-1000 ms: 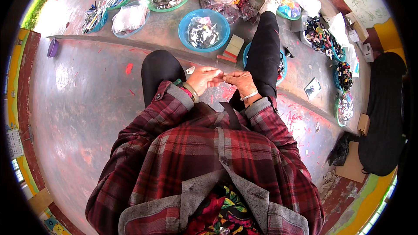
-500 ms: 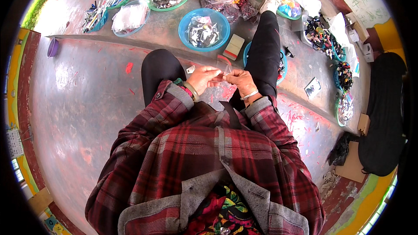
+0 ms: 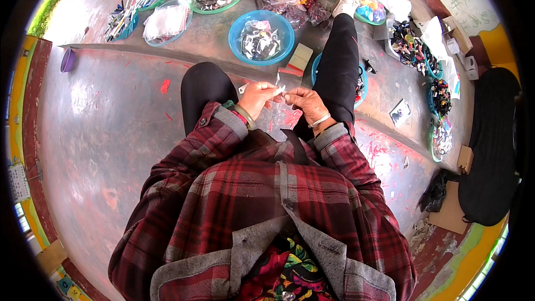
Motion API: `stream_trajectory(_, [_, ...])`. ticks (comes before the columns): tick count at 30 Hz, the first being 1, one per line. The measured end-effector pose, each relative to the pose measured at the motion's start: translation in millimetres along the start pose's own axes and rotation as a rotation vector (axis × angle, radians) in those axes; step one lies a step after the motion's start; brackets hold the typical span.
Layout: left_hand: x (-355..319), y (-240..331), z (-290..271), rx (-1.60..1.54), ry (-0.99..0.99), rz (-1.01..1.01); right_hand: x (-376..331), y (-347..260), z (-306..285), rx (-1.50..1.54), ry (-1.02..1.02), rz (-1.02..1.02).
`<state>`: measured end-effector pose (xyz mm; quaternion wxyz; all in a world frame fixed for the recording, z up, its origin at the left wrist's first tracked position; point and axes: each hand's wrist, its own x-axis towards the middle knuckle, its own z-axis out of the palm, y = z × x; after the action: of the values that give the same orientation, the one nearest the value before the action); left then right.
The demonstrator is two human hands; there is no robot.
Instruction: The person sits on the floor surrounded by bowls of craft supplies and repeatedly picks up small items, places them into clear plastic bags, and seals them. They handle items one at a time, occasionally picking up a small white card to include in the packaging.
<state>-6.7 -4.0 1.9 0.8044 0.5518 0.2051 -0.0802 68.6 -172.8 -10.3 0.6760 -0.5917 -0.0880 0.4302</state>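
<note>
Between my knees, my left hand point(image 3: 258, 98) and my right hand point(image 3: 309, 103) almost meet at the fingertips. Both are closed in a pinch on a small clear plastic bag point(image 3: 280, 86), thin and shiny, its far end standing up. Whether anything lies inside it is too small to tell. Just beyond, a blue basin point(image 3: 233, 42) holds many small packets in clear wrap. A cream and red box point(image 3: 300, 57) rests on the floor beside that basin. A small white tag point(image 3: 242, 88) shows by my left fingers.
A raised floor edge point(image 3: 161, 57) runs across ahead. Green and blue basins of pens, plastic bags point(image 3: 167, 21) and trinkets stand at the far left. Tubs of dark small goods point(image 3: 409, 47) line the right. A white card point(image 3: 400, 112) lies right of my leg.
The clear bag has turned and bunched up between my fingertips. My right fingers have shifted slightly; both hands stay in nearly the same place.
</note>
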Motion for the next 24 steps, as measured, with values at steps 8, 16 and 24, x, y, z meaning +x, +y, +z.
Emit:
stream_trajectory(8, [1.3,-1.6,-1.1,-0.031,-0.004,0.049,0.4,0.4,0.0,0.023,-0.035,0.013])
stream_trajectory(16, [1.9,-4.3,-1.9,-0.012,-0.015,0.027,-1.5,-3.1,3.0,0.01,-0.037,0.017])
stream_trajectory(24, [3.4,-8.0,-3.2,-0.031,-0.026,0.059,-1.6,-2.0,2.5,0.071,-0.037,0.005])
